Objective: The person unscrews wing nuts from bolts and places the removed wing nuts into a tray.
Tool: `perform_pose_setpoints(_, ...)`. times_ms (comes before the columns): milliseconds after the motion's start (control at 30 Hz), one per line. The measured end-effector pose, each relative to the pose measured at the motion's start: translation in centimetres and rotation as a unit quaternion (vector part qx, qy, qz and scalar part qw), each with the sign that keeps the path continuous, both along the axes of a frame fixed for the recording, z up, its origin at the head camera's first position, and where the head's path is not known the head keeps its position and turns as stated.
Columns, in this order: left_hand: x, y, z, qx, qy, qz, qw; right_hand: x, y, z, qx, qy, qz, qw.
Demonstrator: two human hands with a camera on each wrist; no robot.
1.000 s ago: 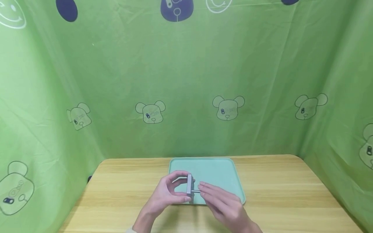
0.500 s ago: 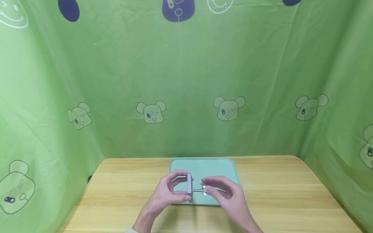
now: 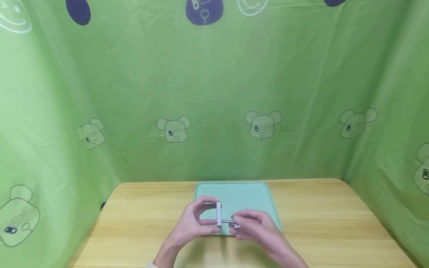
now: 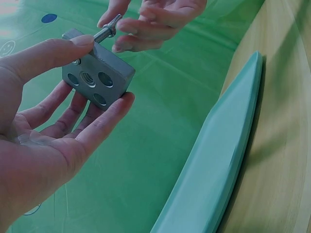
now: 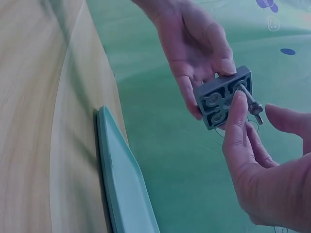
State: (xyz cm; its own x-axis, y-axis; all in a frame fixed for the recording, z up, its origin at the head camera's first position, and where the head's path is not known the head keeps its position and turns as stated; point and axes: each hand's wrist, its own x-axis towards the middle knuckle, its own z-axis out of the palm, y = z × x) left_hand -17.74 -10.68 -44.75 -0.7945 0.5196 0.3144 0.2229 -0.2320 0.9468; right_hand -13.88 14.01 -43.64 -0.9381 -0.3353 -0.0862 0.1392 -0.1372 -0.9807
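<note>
My left hand [image 3: 187, 225] grips a small square grey metal block [image 4: 93, 64] by its edges, thumb on one side and fingers on the other. Several round holes, one threaded, open in its flat face; its other face is ribbed, as the right wrist view shows. A threaded bolt [image 5: 246, 94] sticks out of that ribbed face, with a nut [image 5: 255, 108] near its outer end. Around this end is my right hand [image 3: 259, 227]. Its forefinger lies right at the bolt in the right wrist view, while the thumb stands apart from the tip.
A mint-green tray [image 3: 248, 197] lies on the wooden table [image 3: 321, 219], beneath and beyond the hands. Green printed cloth [image 3: 214, 156] hangs behind the table and along both sides.
My right hand's fingers lay straight across the bolt, then parted to uncover its end, and have now drawn in around it. My left hand and the block have hardly moved.
</note>
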Motion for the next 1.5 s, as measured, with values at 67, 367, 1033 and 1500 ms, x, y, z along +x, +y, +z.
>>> perform_pose_setpoints(67, 0.0, 0.1, 0.0, 0.000, 0.001, -0.001, 1.0000, 0.0, 0.1, 0.0, 0.001, -0.004, 0.005, 1.000)
perform_pose_setpoints(367, -0.1, 0.2, -0.3, -0.013, 0.005, -0.006, 0.9999, 0.2, 0.1, 0.1, 0.023, 0.011, 0.003, 1.000)
perform_pose_setpoints(1033, 0.0, 0.0, 0.0, 0.015, -0.017, -0.019, 0.9996, 1.2, -1.0, 0.4, 0.164, 0.362, -0.108, 0.911)
perform_pose_setpoints(1500, 0.0, -0.4, 0.2, 0.025, -0.045, -0.028, 0.9983, -0.9, -1.9, 1.2, 0.129, 0.793, -0.157, 0.574)
